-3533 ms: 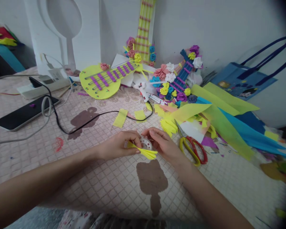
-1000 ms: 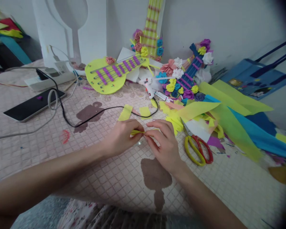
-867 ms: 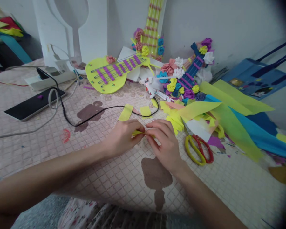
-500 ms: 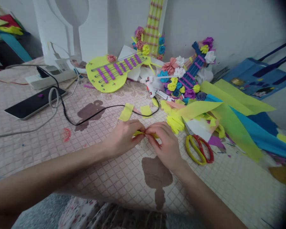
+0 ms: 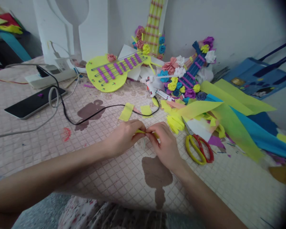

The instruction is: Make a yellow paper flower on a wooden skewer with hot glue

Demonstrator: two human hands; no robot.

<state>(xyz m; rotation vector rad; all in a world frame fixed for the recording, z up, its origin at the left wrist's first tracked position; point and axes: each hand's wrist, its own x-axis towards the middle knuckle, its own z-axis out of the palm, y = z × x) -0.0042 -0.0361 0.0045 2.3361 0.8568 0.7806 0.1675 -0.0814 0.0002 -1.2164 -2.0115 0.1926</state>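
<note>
Between my two hands is a small yellow paper piece [image 5: 140, 131], mostly hidden by the fingers. My left hand [image 5: 125, 135] pinches its left part, and my right hand [image 5: 164, 143] pinches its right part; the fingertips meet in the middle. Just beyond them lie a yellow paper rectangle [image 5: 126, 112] and a smaller yellow piece [image 5: 146, 110]. Bunched yellow strips [image 5: 175, 122] are right of my hands. Scissors [image 5: 195, 149] with red and yellow handles lie further right, closed or nearly so.
A white glue gun [image 5: 150, 85] with a black cord stands behind my hands. Beyond it are a yellow paper guitar [image 5: 107, 76] and a blue one [image 5: 192, 74] with paper flowers. A black tablet-like device [image 5: 35, 101] lies left; crepe paper [image 5: 259, 127] spreads right.
The fingertips and the yellow piece have shifted very slightly. Both hands keep their pinch, and the other things on the table stay where they were.
</note>
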